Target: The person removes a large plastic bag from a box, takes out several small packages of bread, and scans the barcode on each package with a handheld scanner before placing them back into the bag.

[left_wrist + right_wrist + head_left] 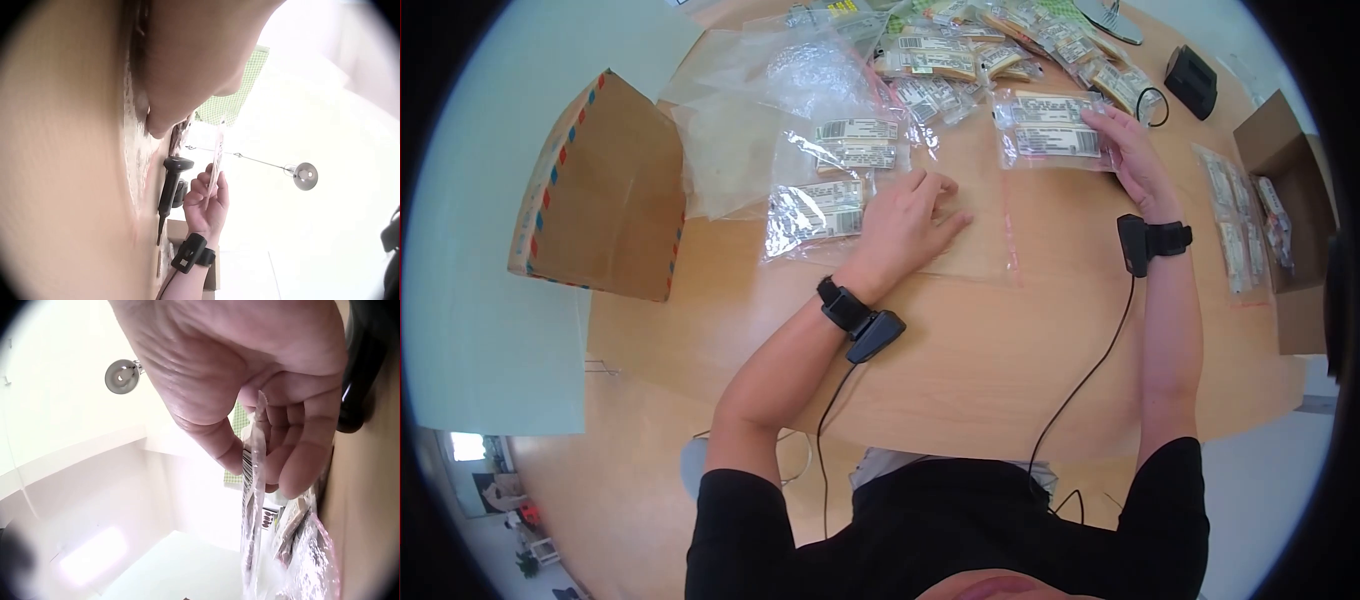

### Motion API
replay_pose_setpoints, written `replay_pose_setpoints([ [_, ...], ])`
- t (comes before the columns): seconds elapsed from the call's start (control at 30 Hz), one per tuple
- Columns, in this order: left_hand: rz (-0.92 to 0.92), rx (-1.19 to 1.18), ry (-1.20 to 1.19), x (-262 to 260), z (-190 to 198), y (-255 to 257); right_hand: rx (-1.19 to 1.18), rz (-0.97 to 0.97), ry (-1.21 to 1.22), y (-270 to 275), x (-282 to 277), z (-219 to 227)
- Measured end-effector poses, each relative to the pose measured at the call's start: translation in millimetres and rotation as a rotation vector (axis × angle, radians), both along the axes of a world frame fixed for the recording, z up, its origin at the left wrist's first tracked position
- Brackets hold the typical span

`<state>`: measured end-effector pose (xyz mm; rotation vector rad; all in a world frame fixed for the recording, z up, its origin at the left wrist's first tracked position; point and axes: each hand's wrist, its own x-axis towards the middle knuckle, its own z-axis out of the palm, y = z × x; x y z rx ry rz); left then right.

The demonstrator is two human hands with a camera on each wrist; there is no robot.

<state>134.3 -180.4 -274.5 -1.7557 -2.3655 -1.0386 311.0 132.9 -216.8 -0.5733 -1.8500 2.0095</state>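
My right hand (1135,150) pinches a clear plastic packet (1050,140) with two white barcode labels, by its right end, between thumb and fingers. In the right wrist view the packet stands edge-on between the thumb and the curled fingers. My left hand (908,222) rests on a large clear zip bag (975,235) lying flat on the table, its fingers loosely bent. Under and beside the left hand are labelled packets (825,208) in clear plastic. In the left wrist view the fingertips touch the clear plastic on the tabletop.
Many labelled packets (930,62) are heaped at the back. Empty clear bags (725,120) lie at the left, near an upright cardboard box (605,190). An open carton (1290,220) with packets is on the right. A black handheld scanner (170,190) stands behind my right hand.
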Motion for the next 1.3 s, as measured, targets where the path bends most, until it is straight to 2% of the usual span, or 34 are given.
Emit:
replay_pose_setpoints([
  [0.1, -0.010, 0.036, 0.034, -7.0, -9.0, 2.7, -0.007, -0.063, -0.025, 15.7, 9.5, -2.4],
  [0.23, 0.091, 0.133, -0.178, -0.4, 1.8, 1.5, -0.016, -0.004, -0.089, 13.8, 16.8, 9.2],
  [0.33, 0.106, 0.254, -0.235, 2.1, 6.6, 1.5, 0.096, 0.091, -0.125, 17.0, 8.1, -4.9],
  [0.7, 0.042, 0.348, -0.178, -1.4, 3.0, -2.2, 0.064, 0.157, -0.207, -77.7, -54.9, -18.6],
  [1.0, 0.042, 0.358, -0.166, -2.2, -2.0, -1.0, -0.013, 0.195, -0.196, -93.6, -88.8, -31.5],
  [1.2, 0.021, 0.384, -0.204, -2.7, 0.3, -2.6, -0.068, 0.144, -0.145, -101.2, -117.1, -45.1],
  [1.3, 0.042, 0.352, -0.195, -4.2, -2.7, 0.4, 0.255, 0.132, -0.260, -90.0, -125.7, -51.1],
])
